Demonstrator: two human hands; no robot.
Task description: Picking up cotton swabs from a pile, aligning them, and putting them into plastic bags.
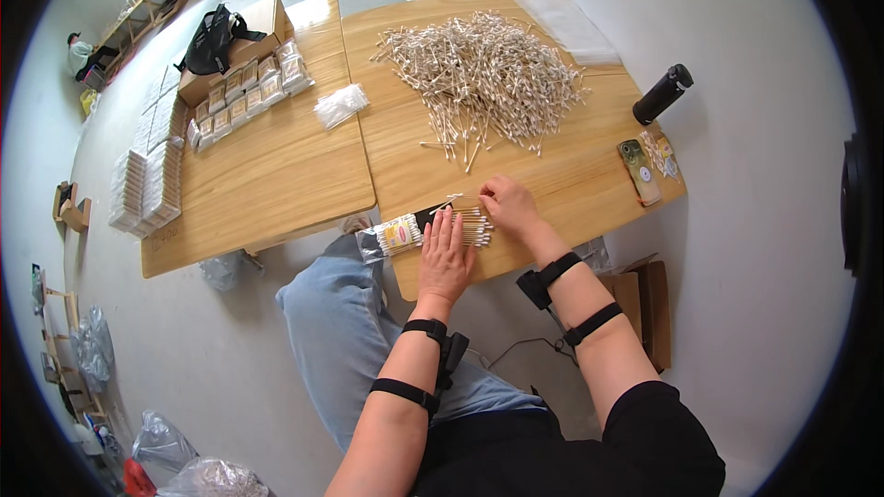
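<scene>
My left hand [445, 260] lies with its fingers stretched flat over a row of cotton swabs [476, 228] near the table's front edge. Just left of it is a clear bag packed with swabs, bearing a yellow printed label [400, 234]. A small black flat piece [427, 216] shows beside my left fingertips, partly covered. At the right end of the row, my right hand [511, 209] pinches a cotton swab [465, 195] between thumb and fingers. Beyond both hands, a large heap of loose cotton swabs [488, 74] spreads over the wooden table [552, 179].
Clear empty bags [341, 105] lie left of the heap. Filled packs [241, 97] and stacked white packs [147, 189] stand farther left, near a cardboard box [272, 23] with a black bag [214, 41]. At right are a black bottle [661, 95] and a phone [638, 171].
</scene>
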